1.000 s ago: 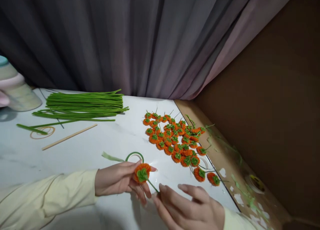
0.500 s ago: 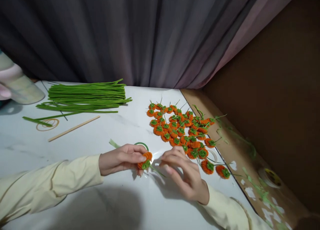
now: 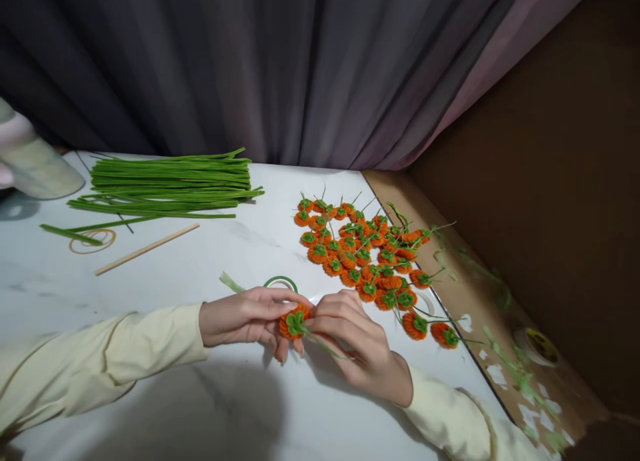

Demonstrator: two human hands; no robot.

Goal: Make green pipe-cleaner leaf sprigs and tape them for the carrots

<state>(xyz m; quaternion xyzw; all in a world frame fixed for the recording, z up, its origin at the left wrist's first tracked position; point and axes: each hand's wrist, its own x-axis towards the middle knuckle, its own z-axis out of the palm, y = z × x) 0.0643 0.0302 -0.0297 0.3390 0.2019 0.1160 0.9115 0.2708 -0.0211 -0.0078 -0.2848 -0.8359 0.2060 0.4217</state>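
My left hand [image 3: 250,316] is closed round the edge of a small orange pipe-cleaner persimmon [image 3: 290,325], whose green leafy top faces up toward me. My right hand [image 3: 353,341] meets it from the right, fingers pinched on its thin green stem [image 3: 320,343] close to the leaves. The stem's end trails below the right fingers. Just behind my left hand lies a roll of green tape [image 3: 281,281], partly covered by the fingers. A pale green strip [image 3: 230,282] sticks out to its left.
Several like persimmons [image 3: 360,247] lie grouped at the right. A bundle of green pipe cleaners [image 3: 170,181] rests back left, near a wooden stick [image 3: 147,249] and rubber bands [image 3: 95,241]. A pale cup-like container [image 3: 43,167] stands far left. Scraps [image 3: 523,374] and another tape roll [image 3: 539,347] lie far right.
My right hand has moved left and its fingers have closed on the stem. The persimmon has turned so its green top faces me more. The view has shifted slightly.
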